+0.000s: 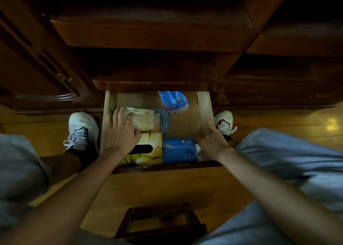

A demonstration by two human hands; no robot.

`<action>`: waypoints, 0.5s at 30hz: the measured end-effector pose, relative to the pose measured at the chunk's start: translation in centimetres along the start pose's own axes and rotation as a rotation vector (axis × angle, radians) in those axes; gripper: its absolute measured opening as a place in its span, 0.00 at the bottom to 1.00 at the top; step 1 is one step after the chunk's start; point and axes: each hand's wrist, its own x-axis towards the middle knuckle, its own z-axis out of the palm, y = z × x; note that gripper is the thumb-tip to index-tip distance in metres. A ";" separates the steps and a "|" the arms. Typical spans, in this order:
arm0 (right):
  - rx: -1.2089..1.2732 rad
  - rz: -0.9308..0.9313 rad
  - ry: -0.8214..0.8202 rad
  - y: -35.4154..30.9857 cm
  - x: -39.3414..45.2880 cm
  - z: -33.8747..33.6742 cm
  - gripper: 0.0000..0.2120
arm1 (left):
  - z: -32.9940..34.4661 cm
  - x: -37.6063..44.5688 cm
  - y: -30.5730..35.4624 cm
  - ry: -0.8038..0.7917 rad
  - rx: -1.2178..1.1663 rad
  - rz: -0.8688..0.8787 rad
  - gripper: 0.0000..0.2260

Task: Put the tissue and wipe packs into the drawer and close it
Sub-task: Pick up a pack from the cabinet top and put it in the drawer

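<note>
The wooden drawer [204,103] is pulled out between my feet. Inside lie a cream pack [144,119], a small grey-blue wipe pack [164,121], a blue-and-white tissue pack [174,102] at the back, a yellow flower-print tissue box [152,152] and a blue pack [179,151] at the front. My left hand [121,131] lies on the cream pack's left end, fingers spread over it. My right hand [208,139] is at the drawer's front right corner with fingers curled, one finger along the right wall; something white shows under it.
Dark wooden cabinet fronts rise behind and beside the drawer. My white shoes [82,129] stand on the wooden floor either side of it. A small dark wooden stool [161,224] is below me, and my knees in light trousers [289,152] flank the view.
</note>
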 end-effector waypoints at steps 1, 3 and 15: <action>-0.022 0.007 0.007 -0.2 0.0 0.2 0.32 | -0.2 0.1 0.4 0.020 -0.039 0.024 0.25; -0.026 0.028 0.028 -0.5 0.0 0.6 0.34 | -0.4 0.1 1.4 0.017 -0.081 0.132 0.23; 0.515 0.072 0.250 3.4 -3.6 -6.3 0.24 | -4.8 0.5 1.8 -0.433 -0.132 0.205 0.29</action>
